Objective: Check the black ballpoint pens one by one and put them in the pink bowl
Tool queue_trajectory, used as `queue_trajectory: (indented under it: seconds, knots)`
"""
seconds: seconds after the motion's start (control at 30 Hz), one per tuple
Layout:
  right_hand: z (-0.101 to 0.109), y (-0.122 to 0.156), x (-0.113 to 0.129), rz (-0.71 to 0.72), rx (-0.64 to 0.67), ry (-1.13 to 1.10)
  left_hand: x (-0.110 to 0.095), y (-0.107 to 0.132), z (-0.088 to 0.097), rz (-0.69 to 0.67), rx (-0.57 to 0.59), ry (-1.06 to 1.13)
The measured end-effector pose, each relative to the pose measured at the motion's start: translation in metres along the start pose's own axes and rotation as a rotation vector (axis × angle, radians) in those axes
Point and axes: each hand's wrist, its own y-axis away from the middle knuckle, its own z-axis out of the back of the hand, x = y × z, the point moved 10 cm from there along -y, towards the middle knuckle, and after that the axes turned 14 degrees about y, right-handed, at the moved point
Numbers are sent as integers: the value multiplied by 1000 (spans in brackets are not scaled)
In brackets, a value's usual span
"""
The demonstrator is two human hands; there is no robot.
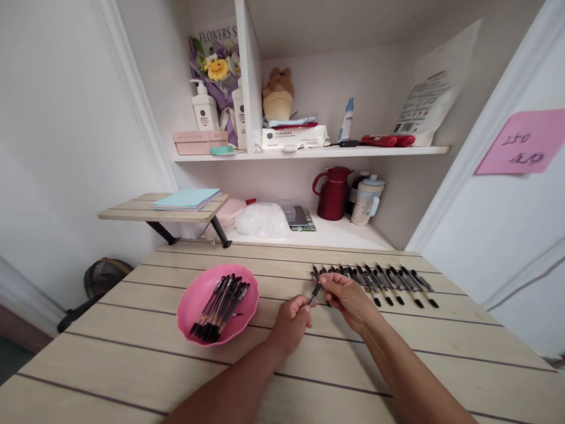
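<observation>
Between my two hands a black pen (pixel 315 292) is held at a slant above the table. My left hand (pixel 292 320) is closed around its lower end. The fingers of my right hand (pixel 346 297) pinch its upper end. Just beyond my right hand, several black pens (pixel 399 282) lie side by side in a row, a few partly hidden behind that hand. To the left of my hands stands a pink scalloped bowl (pixel 188 299), with a bundle of capped black pens (pixel 220 306) lying in it.
The slatted wooden table (pixel 145 353) fills the foreground. A small raised shelf (pixel 128 207) with coloured paper (pixel 188 199) stands at its back left. Behind are a red jug (pixel 334 197), a tumbler (pixel 367 203) and a plastic bag (pixel 263 219) under a white shelf (pixel 366 152).
</observation>
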Motion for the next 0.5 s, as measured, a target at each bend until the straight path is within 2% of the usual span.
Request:
queue_trajectory:
  seconds: [0.1,0.33,0.4,0.5]
  knots:
    - [-3,0,-2,3,3,5,-6,2,0,-28,-15,-24]
    - [-4,2,-3,28,-43,36,-34,14,2,-214,-120,-202]
    - [-4,4,2,50,-54,44,-35,15,2,-222,-118,-189]
    - [-11,8,11,79,24,1,-31,12,2,-194,-84,-123]
